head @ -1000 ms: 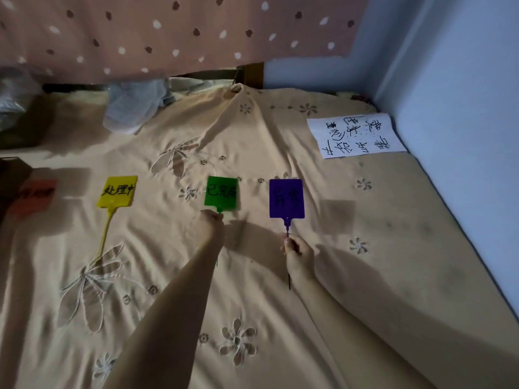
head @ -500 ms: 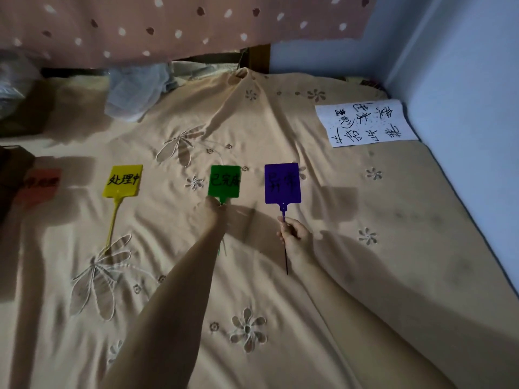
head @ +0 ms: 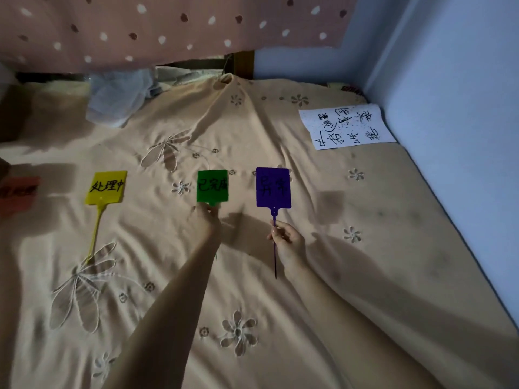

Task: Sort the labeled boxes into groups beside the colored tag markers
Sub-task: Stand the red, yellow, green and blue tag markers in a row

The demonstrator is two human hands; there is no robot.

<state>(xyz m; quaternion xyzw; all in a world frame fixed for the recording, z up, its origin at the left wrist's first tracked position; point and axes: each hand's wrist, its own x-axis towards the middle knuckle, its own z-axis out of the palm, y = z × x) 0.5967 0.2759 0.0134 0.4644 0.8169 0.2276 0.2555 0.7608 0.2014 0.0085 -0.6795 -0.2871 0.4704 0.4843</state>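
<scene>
Hidden: the red tag (head: 17,194) sits in shadow at the left edge, its writing unreadable; no boxes in view.
Writing: yellow tag (head: 105,187) reads 处理中; green tag (head: 212,185) reads 已完成; purple tag (head: 273,187) and the white paper (head: 346,126) carry handwriting too unclear to read.
Left hand (head: 204,224): fingers curled on the green tag's lower edge.
Right hand (head: 288,239): pinches the purple tag's stem.
Surface: beige embroidered bedsheet (head: 280,304); dotted pink curtain (head: 168,26) behind, blue wall (head: 463,108) at right.

A bed under a beige flower-embroidered sheet (head: 280,276) carries, left to right, a red tag (head: 18,193), yellow tag (head: 105,188), green tag (head: 212,185) and purple tag (head: 273,187), with a handwritten paper (head: 346,126) far right and crumpled pale cloth (head: 118,99) far left.
</scene>
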